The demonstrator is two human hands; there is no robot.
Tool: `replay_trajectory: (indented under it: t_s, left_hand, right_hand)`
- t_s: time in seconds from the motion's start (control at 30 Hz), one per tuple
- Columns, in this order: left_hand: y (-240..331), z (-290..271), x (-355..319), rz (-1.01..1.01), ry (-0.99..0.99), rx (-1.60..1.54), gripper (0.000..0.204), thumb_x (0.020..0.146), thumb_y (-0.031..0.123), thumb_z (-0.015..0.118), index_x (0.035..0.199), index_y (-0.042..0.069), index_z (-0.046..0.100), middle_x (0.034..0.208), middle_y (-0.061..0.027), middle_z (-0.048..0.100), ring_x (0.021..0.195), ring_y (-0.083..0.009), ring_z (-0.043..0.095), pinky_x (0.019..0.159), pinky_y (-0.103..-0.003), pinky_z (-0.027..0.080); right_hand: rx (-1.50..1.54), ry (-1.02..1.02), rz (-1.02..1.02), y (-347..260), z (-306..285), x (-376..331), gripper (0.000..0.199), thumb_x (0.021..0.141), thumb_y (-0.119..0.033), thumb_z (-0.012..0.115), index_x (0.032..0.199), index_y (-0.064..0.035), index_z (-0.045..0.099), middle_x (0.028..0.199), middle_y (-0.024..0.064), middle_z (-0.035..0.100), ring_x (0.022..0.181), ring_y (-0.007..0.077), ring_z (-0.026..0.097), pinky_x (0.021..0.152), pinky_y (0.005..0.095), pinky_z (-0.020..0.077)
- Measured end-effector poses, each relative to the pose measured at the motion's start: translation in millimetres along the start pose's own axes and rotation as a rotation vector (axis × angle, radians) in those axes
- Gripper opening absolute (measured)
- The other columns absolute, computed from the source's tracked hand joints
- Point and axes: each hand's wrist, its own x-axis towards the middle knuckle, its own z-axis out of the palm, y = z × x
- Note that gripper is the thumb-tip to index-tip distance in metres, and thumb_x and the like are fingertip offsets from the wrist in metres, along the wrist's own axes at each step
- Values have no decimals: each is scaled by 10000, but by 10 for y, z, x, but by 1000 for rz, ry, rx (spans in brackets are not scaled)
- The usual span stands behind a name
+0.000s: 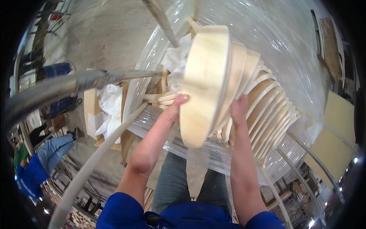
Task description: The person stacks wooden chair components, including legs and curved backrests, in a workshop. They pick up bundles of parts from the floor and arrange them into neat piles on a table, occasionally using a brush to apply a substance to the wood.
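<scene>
I hold several pale curved wooden panels (204, 84), pressed together in an overlapping stack, in front of my body. My left hand (178, 107) grips the left edge, its thumb on the face of the nearest panel. At the right side, my right hand (239, 108) is closed on the edges of the farther panels, its fingers partly hidden. Just right of it stands a row of similar curved wooden pieces (270, 114), set closely side by side. Clear plastic film (280, 42) surrounds the row and lies under it. White crumpled wrapping (177, 59) sits behind the stack.
Metal tubes cross the left side, one thick bar (57, 89) closest. A cardboard box (91, 110) with white wrapping stands left of the film. Another person (34, 171) in blue is at far left. Yellowish boards (328, 152) lie at right, near more metal tubes (305, 185).
</scene>
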Motion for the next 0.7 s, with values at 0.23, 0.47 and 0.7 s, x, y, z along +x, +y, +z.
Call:
replay_trajectory:
  t_s: [0.23,0.47,0.7]
  left_hand:
    - [-313,1198,-865,181,-13,-27,1000,596,537,688,1327,8,256,1242,-159,439,1116,-261,472,916,-383,418]
    - [-1341,2237,-2496,407,22,-110,1040,647,568,645,1370,11,148,1333,-140,320,1250,-221,297,1014,-354,269]
    - [-2226,2925,-3628,673,228,42,943,650,592,614,1279,-7,246,1200,-121,374,1157,-201,341,966,-346,279]
  right_hand:
    - [448,-138,99,-143,-1427,-930,508,717,-130,664,1162,25,475,1067,108,552,966,180,527,831,293,421]
    - [372,-495,-67,305,-2876,-2248,613,709,-106,653,1243,7,375,1125,105,495,1018,200,491,882,325,397]
    - [35,-799,-140,98,-3075,-3292,689,761,-199,661,1292,55,303,1245,208,435,1103,296,440,968,407,322]
